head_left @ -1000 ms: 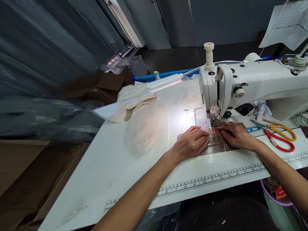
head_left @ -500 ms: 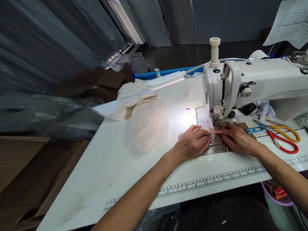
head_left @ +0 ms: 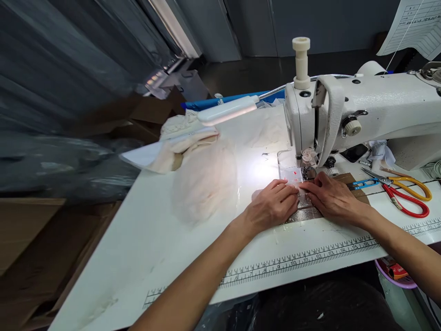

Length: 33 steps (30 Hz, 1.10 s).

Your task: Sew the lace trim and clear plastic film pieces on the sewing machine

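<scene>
My left hand (head_left: 275, 204) rests on the white table just in front of the sewing machine (head_left: 386, 103), its fingers bent and pressed together at a thin, sheer pale piece of fabric (head_left: 301, 194). From the other side my right hand (head_left: 332, 200) pinches at the same fabric, thumb and index fingertip nearly meeting the left fingers. The fingers cover most of the fabric. Beneath both hands lies a brown, shiny taped patch (head_left: 306, 214). Right behind the fingertips is the presser foot (head_left: 309, 173), with a small pale fabric rosette (head_left: 309, 156) above it.
A heap of sheer peach fabric (head_left: 206, 184) lies left of my hands. To the right are blue thread snips (head_left: 365, 184) and scissors with red and yellow handles (head_left: 408, 200). A lamp (head_left: 227, 110) hangs behind. A printed ruler (head_left: 292, 262) runs along the front edge.
Both hands stay at the presser foot. My right fingertips have moved slightly left, closer to the left fingers. The whole view has shifted a little.
</scene>
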### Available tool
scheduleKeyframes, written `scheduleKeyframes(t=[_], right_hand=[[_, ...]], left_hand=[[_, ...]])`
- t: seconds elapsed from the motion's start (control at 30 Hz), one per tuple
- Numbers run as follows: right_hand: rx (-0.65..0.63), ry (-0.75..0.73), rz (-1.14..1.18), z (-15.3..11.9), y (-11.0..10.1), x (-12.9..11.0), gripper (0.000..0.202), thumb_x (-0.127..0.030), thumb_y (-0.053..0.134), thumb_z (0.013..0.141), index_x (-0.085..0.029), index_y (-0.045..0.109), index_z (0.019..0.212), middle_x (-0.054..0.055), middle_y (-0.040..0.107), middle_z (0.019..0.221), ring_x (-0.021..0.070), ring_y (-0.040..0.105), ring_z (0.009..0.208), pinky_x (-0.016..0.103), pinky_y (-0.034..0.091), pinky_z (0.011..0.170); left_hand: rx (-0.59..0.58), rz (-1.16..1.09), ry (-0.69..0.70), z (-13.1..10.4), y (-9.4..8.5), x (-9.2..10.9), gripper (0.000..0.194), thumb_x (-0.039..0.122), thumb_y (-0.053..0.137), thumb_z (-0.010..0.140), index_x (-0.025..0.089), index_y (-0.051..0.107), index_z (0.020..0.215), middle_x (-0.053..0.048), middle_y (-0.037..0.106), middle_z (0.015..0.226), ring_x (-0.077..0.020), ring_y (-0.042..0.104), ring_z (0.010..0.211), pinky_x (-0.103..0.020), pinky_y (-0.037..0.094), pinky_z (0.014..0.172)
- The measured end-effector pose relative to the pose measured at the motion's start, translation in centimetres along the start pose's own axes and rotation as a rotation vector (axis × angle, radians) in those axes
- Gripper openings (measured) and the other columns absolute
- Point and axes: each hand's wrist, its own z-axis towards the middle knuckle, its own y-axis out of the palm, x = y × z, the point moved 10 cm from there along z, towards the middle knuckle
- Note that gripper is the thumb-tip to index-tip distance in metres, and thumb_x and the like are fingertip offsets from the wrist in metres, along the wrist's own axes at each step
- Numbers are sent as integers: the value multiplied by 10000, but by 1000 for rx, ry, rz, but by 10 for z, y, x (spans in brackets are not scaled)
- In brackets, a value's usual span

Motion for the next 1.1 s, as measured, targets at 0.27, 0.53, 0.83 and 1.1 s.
scheduleKeyframes(t=[0.27,0.53,0.83,1.1], right_hand=[[113,-77,63,-6,-3,1,382,-239,356,971,-217,561,1292,104,545,943,213,496,803,370,499,733],[105,-81,140,-8,-8,3,401,-240,343,976,-219,575,1302,106,522,964,197,515,817,368,507,781],[105,-107,67,-6,-6,0,418,-224,344,960,-238,572,1311,93,527,920,197,493,779,344,485,706],[116,-97,83,-7,-6,1,430,-228,327,962,-231,569,1318,98,535,920,202,494,778,355,498,712]], left_hand=[[32,61,-11,3,-5,0,136,123,500,940,160,602,858,-23,713,872,-119,643,712,-366,558,843],[54,43,-14,2,-5,1,159,119,495,943,158,592,823,-22,700,861,-112,661,724,-365,581,892],[101,-9,-18,1,-7,1,144,128,478,960,163,569,853,-7,672,814,-102,655,722,-360,601,926],[57,0,-24,0,-3,-1,175,146,484,965,170,604,840,-17,693,841,-113,656,723,-355,615,825]])
